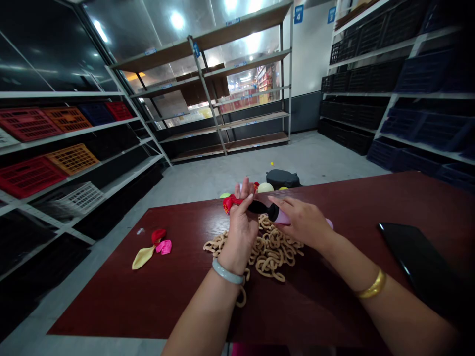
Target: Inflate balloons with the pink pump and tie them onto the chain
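Observation:
My left hand [241, 225] is closed on a limp red balloon [230, 202], pinching its neck around the black nozzle of a pink hand pump [282, 216]. My right hand [302, 221] wraps the pump's pink body just right of the nozzle. Both hands hover over a pile of tan chain links [269, 249] on the dark red table [156, 291]. A pale bangle circles my left wrist, a gold one my right.
Three flat balloons, yellow [143, 257], red [158, 235] and pink [164, 246], lie at the table's left. A black phone [415, 264] lies at the right. Inflated balloons [265, 188] and a black bag [282, 178] sit on the floor beyond. Shelving with crates lines both sides.

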Available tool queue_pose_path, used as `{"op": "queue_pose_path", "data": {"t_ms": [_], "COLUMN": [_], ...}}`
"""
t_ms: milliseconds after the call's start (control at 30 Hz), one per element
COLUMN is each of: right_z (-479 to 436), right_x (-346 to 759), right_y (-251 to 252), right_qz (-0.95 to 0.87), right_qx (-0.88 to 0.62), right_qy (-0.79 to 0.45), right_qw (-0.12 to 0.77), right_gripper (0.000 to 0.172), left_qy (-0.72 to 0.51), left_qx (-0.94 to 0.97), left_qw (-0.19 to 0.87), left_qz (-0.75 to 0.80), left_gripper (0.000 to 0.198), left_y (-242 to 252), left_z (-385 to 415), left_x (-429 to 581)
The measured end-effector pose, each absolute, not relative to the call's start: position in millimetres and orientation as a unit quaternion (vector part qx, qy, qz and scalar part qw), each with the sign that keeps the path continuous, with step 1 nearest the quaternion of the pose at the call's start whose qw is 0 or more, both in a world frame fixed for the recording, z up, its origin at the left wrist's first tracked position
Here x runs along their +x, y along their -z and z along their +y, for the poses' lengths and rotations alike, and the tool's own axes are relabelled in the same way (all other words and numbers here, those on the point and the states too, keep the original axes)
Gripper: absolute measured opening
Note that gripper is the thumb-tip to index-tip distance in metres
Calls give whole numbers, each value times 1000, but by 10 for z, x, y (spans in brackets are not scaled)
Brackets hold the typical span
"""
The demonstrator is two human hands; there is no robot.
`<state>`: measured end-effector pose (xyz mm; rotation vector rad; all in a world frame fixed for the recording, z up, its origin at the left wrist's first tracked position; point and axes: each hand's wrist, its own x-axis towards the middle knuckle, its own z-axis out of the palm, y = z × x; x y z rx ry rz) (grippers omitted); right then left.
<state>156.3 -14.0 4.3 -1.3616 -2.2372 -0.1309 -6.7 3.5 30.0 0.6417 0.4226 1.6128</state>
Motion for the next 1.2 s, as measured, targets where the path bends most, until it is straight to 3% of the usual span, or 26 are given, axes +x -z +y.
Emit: {"op": "queue_pose_path", "data": {"t_ms": [200, 433, 533, 700, 967, 1200], "right_z": [-161, -210, -201, -130, 57, 73], "right_x": [1550, 1448, 1426, 1528, 1863, 2032], "right_y": [-69, -55, 8, 55, 125, 78], "right_qz": [-835, -849, -841, -833, -842, -829], "right_qx": [-487, -479, -503, -523, -509, -532], "right_qy": [70, 29, 22, 33, 9, -7], "right_qw": [246, 219, 200, 176, 179, 169], "right_gripper": [69, 66, 71, 56, 58, 57], "left_qy": [-681, -711, -731, -753, -792, -782], "left_qx": [219, 193, 200, 190, 213, 241], "left_qw": [674, 648, 626, 601, 543, 545], "left_qz": [184, 194, 184, 188, 180, 185], "left_gripper": [22, 31, 26, 14, 7, 16], "left_y": [-269, -215, -259, -370, -434, -368], "left_z": [65, 103, 160, 334, 419, 402], "left_x": [-82, -87, -208, -641, -1045, -842]}}
